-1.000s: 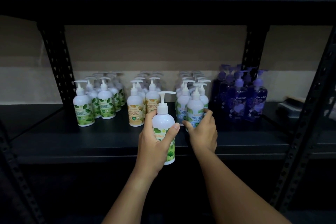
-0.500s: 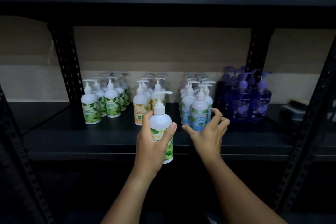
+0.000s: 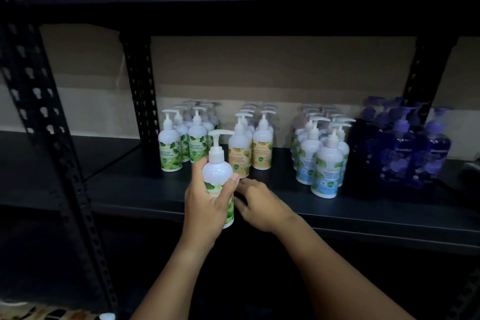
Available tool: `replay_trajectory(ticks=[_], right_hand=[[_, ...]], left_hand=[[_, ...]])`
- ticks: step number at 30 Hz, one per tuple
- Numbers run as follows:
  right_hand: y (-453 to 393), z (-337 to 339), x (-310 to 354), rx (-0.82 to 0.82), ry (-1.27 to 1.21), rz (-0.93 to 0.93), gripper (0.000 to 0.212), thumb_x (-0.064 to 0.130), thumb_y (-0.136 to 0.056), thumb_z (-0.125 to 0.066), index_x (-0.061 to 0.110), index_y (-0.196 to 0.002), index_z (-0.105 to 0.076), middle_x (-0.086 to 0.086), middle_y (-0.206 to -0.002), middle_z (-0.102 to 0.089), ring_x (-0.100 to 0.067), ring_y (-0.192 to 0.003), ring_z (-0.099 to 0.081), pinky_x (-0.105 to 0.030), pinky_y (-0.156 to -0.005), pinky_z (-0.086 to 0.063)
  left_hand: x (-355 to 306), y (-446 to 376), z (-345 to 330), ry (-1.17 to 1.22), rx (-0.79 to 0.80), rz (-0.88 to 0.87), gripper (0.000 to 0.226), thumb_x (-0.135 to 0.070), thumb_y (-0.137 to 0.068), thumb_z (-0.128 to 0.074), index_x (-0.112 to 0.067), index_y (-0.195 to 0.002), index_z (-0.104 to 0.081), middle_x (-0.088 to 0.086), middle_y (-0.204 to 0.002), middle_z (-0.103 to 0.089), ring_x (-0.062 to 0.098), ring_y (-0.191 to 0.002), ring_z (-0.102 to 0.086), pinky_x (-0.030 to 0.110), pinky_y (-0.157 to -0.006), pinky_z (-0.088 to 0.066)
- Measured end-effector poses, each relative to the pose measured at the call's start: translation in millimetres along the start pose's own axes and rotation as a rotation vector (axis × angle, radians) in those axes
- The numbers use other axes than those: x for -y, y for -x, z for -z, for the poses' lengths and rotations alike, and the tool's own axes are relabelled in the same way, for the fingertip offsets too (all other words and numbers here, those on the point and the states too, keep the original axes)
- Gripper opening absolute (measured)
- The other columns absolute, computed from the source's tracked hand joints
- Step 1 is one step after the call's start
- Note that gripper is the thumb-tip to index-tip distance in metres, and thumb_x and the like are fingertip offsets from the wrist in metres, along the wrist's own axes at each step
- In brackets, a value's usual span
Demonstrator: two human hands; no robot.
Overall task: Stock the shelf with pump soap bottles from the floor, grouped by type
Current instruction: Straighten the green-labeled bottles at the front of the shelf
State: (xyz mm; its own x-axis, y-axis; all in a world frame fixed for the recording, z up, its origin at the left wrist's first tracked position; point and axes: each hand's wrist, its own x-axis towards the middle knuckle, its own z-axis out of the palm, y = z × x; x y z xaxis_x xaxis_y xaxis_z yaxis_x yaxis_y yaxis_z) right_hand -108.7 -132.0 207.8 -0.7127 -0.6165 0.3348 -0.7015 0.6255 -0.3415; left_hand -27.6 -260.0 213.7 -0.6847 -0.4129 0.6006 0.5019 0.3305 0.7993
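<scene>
Centrally, four bottle groups are ranged on the dark shelf (image 3: 145, 189): green (image 3: 170, 148), yellow (image 3: 262, 149), blue (image 3: 324, 174), purple (image 3: 397, 153). A green-leaf bottle (image 3: 217, 171) is gripped upright by the left hand (image 3: 207, 205) at the shelf's front edge; the right hand (image 3: 262, 205) is held open beside it.

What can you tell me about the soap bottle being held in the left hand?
The held bottle is white, plastic-looking, with a rounded shoulder, a white pump head whose spout points right, and a green-leaf label partly hidden by fingers. It is upright, lifted in front of the shelf edge, not standing on it. The left hand wraps its body from behind, thumb on the right side. The right hand is close beside it; contact cannot be told.
</scene>
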Motion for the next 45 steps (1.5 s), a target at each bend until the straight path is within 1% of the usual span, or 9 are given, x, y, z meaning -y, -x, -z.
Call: replay_trajectory(ticks=[6,10,13,19,24,27,31,38,45], right_hand=[[-34.5,-6.6,7.3,0.099,-0.058,0.036,0.037,0.022,-0.103,-0.054,0.015,-0.138,-0.063,-0.003,-0.141,-0.062,-0.018,-0.13,-0.054,-0.03,-0.111,-0.042],[-50.2,-13.9,10.6,0.129,-0.036,0.035,0.04,0.021,-0.105,-0.053,0.011,-0.143,-0.059,-0.006,-0.149,-0.056,-0.021,-0.139,-0.048,-0.026,-0.116,-0.032],[-58.7,-18.3,10.2,0.14,-0.027,0.039,0.042,0.023,-0.106,-0.051,0.011,-0.146,-0.056,-0.007,-0.152,-0.052,-0.021,-0.141,-0.045,-0.027,-0.117,-0.03],[-74.3,-24.7,7.0,0.146,-0.024,0.042,0.041,0.023,-0.106,-0.052,0.011,-0.144,-0.057,-0.008,-0.148,-0.055,-0.023,-0.136,-0.049,-0.028,-0.114,-0.034],[-84.7,-28.7,4.5,0.14,-0.031,0.034,0.036,0.022,-0.105,-0.053,0.011,-0.137,-0.062,-0.009,-0.141,-0.06,-0.025,-0.129,-0.054,-0.034,-0.112,-0.04],[-91.0,-32.1,4.1,0.143,-0.022,0.024,0.037,0.024,-0.105,-0.053,0.011,-0.139,-0.061,-0.008,-0.141,-0.061,-0.025,-0.13,-0.054,-0.034,-0.112,-0.04],[-99.0,-34.8,2.1,0.157,0.005,0.014,0.042,0.027,-0.107,-0.05,0.009,-0.144,-0.056,-0.007,-0.15,-0.054,-0.023,-0.138,-0.048,-0.026,-0.116,-0.032],[-106.5,-37.1,0.0,0.17,0.014,-0.001,0.048,0.03,-0.109,-0.046,0.011,-0.152,-0.048,-0.002,-0.161,-0.041,-0.018,-0.148,-0.035,-0.01,-0.108,-0.015],[-105.6,-37.2,0.6,0.183,0.024,-0.024,0.043,0.028,-0.108,-0.047,0.005,-0.143,-0.056,-0.006,-0.153,-0.05,-0.024,-0.14,-0.044,-0.025,-0.117,-0.029]], left_hand=[[29.0,-29.8,30.3,-0.094,-0.035,-0.009,0.04,-0.031,-0.092,-0.076,-0.035,-0.124,-0.053,-0.01,-0.106,-0.07,0.003,-0.093,-0.067,0.016,-0.075,-0.05],[42.8,-46.3,42.6,-0.136,-0.037,-0.038,0.042,-0.032,-0.094,-0.075,-0.052,-0.119,-0.048,-0.015,-0.106,-0.069,0.001,-0.094,-0.067,0.014,-0.077,-0.05],[53.2,-58.1,44.6,-0.14,-0.03,-0.028,0.041,-0.032,-0.094,-0.073,-0.049,-0.121,-0.046,-0.017,-0.106,-0.069,0.0,-0.094,-0.067,0.011,-0.076,-0.048],[77.9,-87.0,41.2,-0.193,0.056,0.005,0.045,-0.045,-0.095,-0.068,-0.042,-0.132,-0.043,-0.009,-0.122,-0.064,0.012,-0.109,-0.062,0.034,-0.09,-0.052],[90.6,-109.1,36.3,-0.699,-0.044,0.012,0.089,-0.084,-0.077,-0.039,-0.028,-0.144,-0.046,0.007,-0.148,-0.037,0.03,-0.135,-0.028,0.047,-0.115,-0.022],[98.8,-121.2,38.0,-0.78,-0.024,0.008,0.09,-0.091,-0.075,-0.034,-0.036,-0.146,-0.044,0.008,-0.165,-0.015,0.028,-0.153,-0.003,0.052,-0.123,0.003],[107.6,-133.5,41.2,-0.766,0.04,0.033,0.081,-0.089,-0.083,-0.043,-0.043,-0.149,-0.037,0.0,-0.171,0.014,0.023,-0.156,0.024,0.054,-0.121,0.021],[123.2,-149.4,40.9,-0.831,0.048,0.029,0.076,-0.085,-0.087,-0.044,-0.043,-0.15,-0.033,-0.004,-0.168,0.03,0.023,-0.153,0.034,0.056,-0.117,0.028],[129.6,-157.1,38.8,-0.898,0.058,-0.009,0.077,-0.082,-0.091,-0.037,-0.039,-0.153,-0.024,-0.001,-0.166,0.036,0.024,-0.152,0.037,0.06,-0.119,0.025]])
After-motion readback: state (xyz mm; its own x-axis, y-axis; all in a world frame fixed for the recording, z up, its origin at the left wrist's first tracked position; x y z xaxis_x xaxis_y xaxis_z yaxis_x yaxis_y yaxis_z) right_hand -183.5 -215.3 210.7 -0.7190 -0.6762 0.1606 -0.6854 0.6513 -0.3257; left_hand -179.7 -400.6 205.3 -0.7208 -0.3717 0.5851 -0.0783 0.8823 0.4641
